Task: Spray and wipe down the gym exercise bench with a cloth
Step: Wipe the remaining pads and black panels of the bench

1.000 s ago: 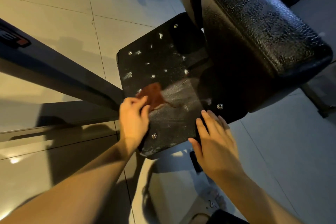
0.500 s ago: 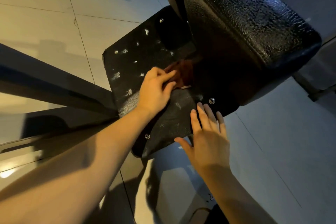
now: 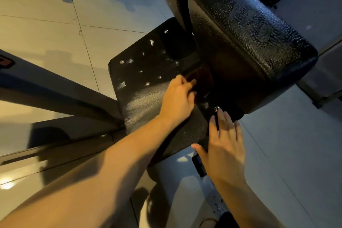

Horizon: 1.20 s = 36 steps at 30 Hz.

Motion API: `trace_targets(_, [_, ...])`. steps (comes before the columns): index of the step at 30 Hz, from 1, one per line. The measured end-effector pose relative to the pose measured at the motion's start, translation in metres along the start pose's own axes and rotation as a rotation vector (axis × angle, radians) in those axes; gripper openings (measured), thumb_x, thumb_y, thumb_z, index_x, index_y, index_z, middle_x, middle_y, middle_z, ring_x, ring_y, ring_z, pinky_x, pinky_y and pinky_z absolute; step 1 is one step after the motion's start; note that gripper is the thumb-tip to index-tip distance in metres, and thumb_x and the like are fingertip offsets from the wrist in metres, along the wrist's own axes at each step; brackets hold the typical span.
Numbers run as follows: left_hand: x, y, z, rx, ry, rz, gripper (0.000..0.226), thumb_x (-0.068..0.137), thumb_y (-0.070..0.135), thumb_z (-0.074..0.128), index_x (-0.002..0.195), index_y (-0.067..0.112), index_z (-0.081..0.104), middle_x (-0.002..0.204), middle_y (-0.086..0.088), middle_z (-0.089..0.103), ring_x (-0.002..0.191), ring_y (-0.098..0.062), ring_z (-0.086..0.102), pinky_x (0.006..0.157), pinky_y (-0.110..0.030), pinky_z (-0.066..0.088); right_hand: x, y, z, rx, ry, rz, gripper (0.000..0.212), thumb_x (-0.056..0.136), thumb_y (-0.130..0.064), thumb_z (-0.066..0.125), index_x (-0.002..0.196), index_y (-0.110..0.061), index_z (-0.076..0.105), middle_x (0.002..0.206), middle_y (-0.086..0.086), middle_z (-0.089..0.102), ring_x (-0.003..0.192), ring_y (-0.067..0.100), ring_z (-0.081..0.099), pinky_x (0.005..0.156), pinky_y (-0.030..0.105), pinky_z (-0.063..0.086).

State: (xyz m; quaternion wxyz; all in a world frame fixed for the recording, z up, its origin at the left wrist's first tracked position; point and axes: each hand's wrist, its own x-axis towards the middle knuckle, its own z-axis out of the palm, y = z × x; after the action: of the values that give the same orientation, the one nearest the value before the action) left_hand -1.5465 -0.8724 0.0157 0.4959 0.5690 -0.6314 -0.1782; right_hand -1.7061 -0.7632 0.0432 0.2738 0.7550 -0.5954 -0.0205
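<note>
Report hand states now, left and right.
Left hand: closed on the brown cloth, pressing it to the bench plate.
Right hand: open, fingers straight, resting on the same plate, holding nothing.

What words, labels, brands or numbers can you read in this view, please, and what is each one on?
No text can be read.
On the dark frame beam, left edge: a red-outlined label, cut off and too blurred to read.
On the black pad, black panel and brown cloth under the left hand: no lettering visible.

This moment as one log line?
left hand holds reddish cloth on black textured panel | right hand open at panel's near edge | white flecks unwiped
</note>
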Motion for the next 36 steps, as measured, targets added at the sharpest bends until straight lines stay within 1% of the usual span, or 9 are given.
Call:
trace_targets(6, [0.013, -0.069, -0.023, 0.116, 0.068, -0.190, 0.044, 0.100, 0.024, 0.059, 0.143, 0.017, 0.059, 0.120, -0.010, 0.052, 0.111, -0.029, 0.050, 0.098, -0.036, 0.043, -0.004, -0.002, 0.004, -0.001, 0.045, -0.012, 0.095, 0.084, -0.064, 0.069, 0.149, 0.001, 0.047, 0.162, 0.023, 0.033, 0.151, 0.038, 0.031, 0.123, 0.053, 0.023])
trace_targets(10, [-0.058, -0.105, -0.044, 0.232, 0.044, -0.267, 0.042, 0.096, 0.023, 0.059, 0.137, 0.016, 0.064, 0.111, -0.010, 0.053, 0.103, -0.031, 0.054, 0.091, -0.043, 0.049, -0.004, -0.002, 0.013, 0.038, 0.085, 0.000, 0.091, 0.092, -0.070, 0.043, 0.150, 0.000, 0.046, 0.163, 0.021, 0.031, 0.151, 0.038, 0.031, 0.123, 0.048, 0.013])
trace_targets(13, [-0.093, -0.092, -0.043, 0.262, 0.067, -0.346, 0.043, 0.095, 0.022, 0.062, 0.137, 0.013, 0.064, 0.113, -0.010, 0.055, 0.104, -0.030, 0.052, 0.090, -0.043, 0.050, -0.002, -0.002, 0.012, 0.043, 0.086, 0.001, 0.093, 0.088, -0.070, 0.047, 0.148, 0.001, 0.049, 0.161, 0.022, 0.034, 0.149, 0.039, 0.034, 0.122, 0.049, 0.015])
trace_targets(19, [-0.005, 0.001, 0.002, 0.124, -0.006, 0.009, 0.039, 0.094, 0.018, 0.063, 0.133, 0.013, 0.067, 0.119, -0.014, 0.056, 0.109, -0.035, 0.052, 0.089, -0.044, 0.048, -0.003, -0.004, 0.007, 0.011, 0.054, 0.005, 0.096, 0.080, -0.063, 0.072, 0.148, 0.001, 0.049, 0.161, 0.022, 0.035, 0.149, 0.037, 0.035, 0.122, 0.052, 0.025])
trace_targets(22, [0.030, -0.002, 0.001, 0.186, 0.016, -0.001, 0.044, 0.095, 0.020, 0.063, 0.139, 0.017, 0.063, 0.120, -0.014, 0.054, 0.111, -0.036, 0.051, 0.086, -0.049, 0.051, -0.003, -0.003, 0.007, -0.009, 0.069, 0.002, 0.096, 0.081, -0.064, 0.071, 0.147, 0.002, 0.050, 0.159, 0.023, 0.038, 0.149, 0.038, 0.036, 0.121, 0.053, 0.028])
trace_targets(27, [-0.023, -0.096, -0.039, 0.227, 0.047, -0.297, 0.043, 0.099, 0.022, 0.058, 0.142, 0.021, 0.059, 0.124, -0.009, 0.051, 0.114, -0.032, 0.050, 0.097, -0.051, 0.050, -0.004, -0.001, 0.014, 0.016, 0.115, 0.005, 0.092, 0.089, -0.071, 0.050, 0.148, 0.001, 0.050, 0.162, 0.020, 0.035, 0.149, 0.038, 0.035, 0.123, 0.051, 0.023])
trace_targets(31, [-0.068, -0.070, -0.032, 0.186, 0.020, -0.163, 0.046, 0.093, 0.014, 0.063, 0.139, 0.015, 0.063, 0.121, -0.010, 0.053, 0.110, -0.029, 0.049, 0.098, -0.045, 0.047, -0.004, -0.001, 0.018, 0.037, 0.103, 0.001, 0.092, 0.088, -0.068, 0.059, 0.149, 0.001, 0.048, 0.163, 0.021, 0.033, 0.150, 0.037, 0.033, 0.124, 0.051, 0.019])
trace_targets(33, [-0.058, -0.034, -0.014, 0.091, -0.015, -0.030, 0.046, 0.091, 0.010, 0.064, 0.138, 0.013, 0.064, 0.116, -0.010, 0.055, 0.107, -0.029, 0.049, 0.093, -0.037, 0.044, -0.004, -0.001, 0.016, 0.044, 0.099, 0.008, 0.096, 0.081, -0.062, 0.071, 0.148, 0.002, 0.049, 0.162, 0.021, 0.034, 0.150, 0.037, 0.034, 0.123, 0.051, 0.019])
trace_targets(36, [-0.018, -0.005, -0.001, 0.103, -0.047, 0.093, 0.044, 0.092, 0.010, 0.063, 0.135, 0.014, 0.065, 0.112, -0.013, 0.054, 0.103, -0.032, 0.051, 0.086, -0.041, 0.045, -0.004, -0.002, 0.011, 0.032, 0.091, 0.006, 0.096, 0.080, -0.059, 0.075, 0.147, 0.003, 0.048, 0.162, 0.021, 0.033, 0.150, 0.037, 0.033, 0.124, 0.052, 0.023])
